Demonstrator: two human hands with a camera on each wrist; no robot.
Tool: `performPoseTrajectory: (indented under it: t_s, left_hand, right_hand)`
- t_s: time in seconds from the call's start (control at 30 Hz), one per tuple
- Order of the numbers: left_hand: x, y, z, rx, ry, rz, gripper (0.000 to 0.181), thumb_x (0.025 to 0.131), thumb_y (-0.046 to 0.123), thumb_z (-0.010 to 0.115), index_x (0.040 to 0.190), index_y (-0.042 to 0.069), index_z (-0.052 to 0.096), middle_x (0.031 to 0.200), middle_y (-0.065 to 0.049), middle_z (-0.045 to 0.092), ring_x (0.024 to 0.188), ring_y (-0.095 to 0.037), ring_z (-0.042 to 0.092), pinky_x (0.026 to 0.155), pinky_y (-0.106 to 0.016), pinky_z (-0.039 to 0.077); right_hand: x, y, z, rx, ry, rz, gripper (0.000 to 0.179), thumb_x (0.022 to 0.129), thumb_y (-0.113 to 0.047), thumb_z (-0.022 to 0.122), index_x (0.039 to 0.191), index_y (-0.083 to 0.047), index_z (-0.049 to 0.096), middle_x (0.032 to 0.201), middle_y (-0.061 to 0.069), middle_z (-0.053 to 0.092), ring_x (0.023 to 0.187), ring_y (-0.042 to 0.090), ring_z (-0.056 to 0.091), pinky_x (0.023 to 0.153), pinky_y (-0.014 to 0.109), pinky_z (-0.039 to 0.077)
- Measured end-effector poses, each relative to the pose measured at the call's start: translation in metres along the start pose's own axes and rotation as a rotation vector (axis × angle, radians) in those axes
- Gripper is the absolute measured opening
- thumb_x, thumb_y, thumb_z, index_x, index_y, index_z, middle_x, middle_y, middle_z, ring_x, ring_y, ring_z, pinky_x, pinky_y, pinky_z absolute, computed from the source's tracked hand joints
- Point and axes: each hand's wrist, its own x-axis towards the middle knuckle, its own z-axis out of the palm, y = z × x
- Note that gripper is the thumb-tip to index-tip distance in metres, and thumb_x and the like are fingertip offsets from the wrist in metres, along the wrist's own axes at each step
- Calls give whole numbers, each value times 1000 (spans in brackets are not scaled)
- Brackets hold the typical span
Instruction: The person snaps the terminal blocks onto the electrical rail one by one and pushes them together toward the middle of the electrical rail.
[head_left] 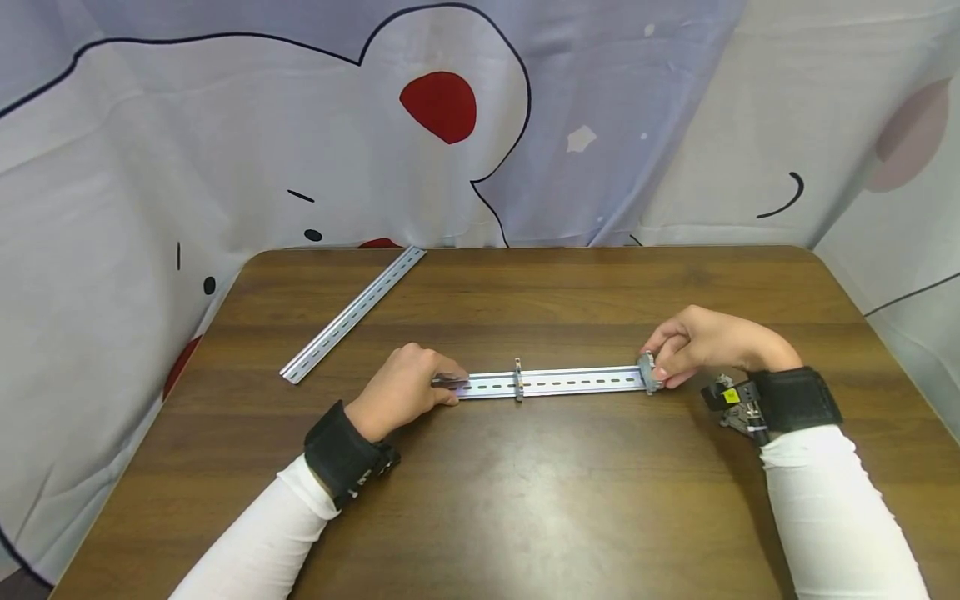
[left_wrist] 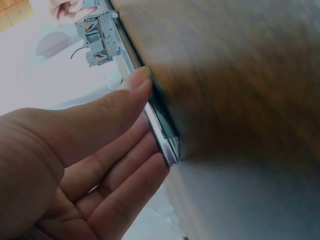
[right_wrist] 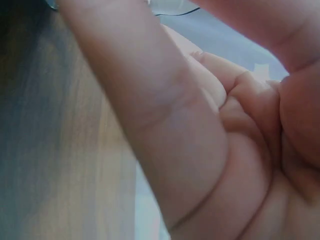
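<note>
A slotted metal DIN rail [head_left: 581, 382] lies across the middle of the table. My left hand [head_left: 408, 385] grips its left end, with the thumb on one edge and the fingers along the other, as the left wrist view shows. A thin grey terminal block [head_left: 519, 381] stands across the rail, left of its middle. At the rail's right end my right hand [head_left: 701, 343] pinches another grey terminal block [head_left: 648, 372] between thumb and fingers. In the left wrist view grey terminal blocks [left_wrist: 97, 40] with orange spots overlap along the rail. The right wrist view shows only the hand's fingers and palm, close up.
A second slotted DIN rail [head_left: 352, 315] lies slantwise at the back left, its far end at the table's back edge. The brown wooden table [head_left: 525, 500] meets a printed cloth [head_left: 300, 150] hanging behind it. Both wrists wear black straps with cameras.
</note>
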Motion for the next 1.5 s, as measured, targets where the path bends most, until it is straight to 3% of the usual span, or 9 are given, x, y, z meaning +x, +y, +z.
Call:
performPoseTrajectory:
  t_s: [0.83,1.5]
  left_hand:
    - [-1,-2,-1,-8,4,-11,23,74,17,86,96,16,79,91,3,75,83,-13,69,75,-35,54]
    - [0,-1,-2,-14,-5,-1,23,74,17,86,96,15,79,90,3,75,80,-12,68,73,-34,53]
  right_hand:
    - [18,-6,16,91,2,-14,45,82,-1,76,118,16,56,94,22,71,85,28,71,79,42,56]
    - [27,-13,30,56,14,-53,43,83,0,74,119,16,58,96,23,71,83,27,72,77,43,56]
